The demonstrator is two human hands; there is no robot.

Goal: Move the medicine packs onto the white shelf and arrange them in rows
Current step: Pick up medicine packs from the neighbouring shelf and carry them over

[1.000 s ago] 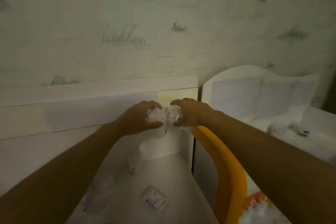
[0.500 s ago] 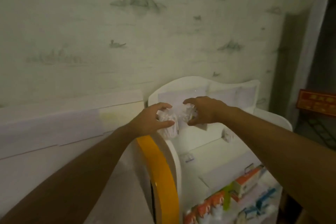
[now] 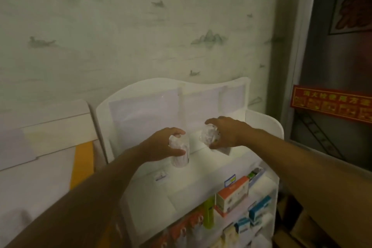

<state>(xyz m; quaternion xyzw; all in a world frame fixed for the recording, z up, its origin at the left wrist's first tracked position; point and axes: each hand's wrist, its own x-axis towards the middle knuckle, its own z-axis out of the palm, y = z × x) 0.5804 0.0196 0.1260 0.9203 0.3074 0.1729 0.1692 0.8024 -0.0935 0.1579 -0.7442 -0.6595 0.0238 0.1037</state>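
Observation:
My left hand (image 3: 161, 145) grips a clear, crinkly plastic medicine pack (image 3: 179, 154), holding it upright just above the top tier of the white shelf (image 3: 265, 125). A second clear pack (image 3: 208, 137) is held by my right hand (image 3: 227, 133) a little further back and to the right, close to the shelf's back panel. Whether either pack touches the shelf surface I cannot tell. The lower tiers hold rows of medicine boxes, among them an orange-and-white box (image 3: 231, 193) and blue-and-white boxes (image 3: 257, 209).
A small white label (image 3: 160, 176) lies on the top tier near the front. To the left stands another white unit with a yellow band (image 3: 82, 165). A dark door with a red sign (image 3: 330, 102) is at the right. Cardboard boxes (image 3: 298, 225) sit on the floor.
The view swung right from the left unit to the white shelf. Both hands moved apart and lowered their packs toward the top tier.

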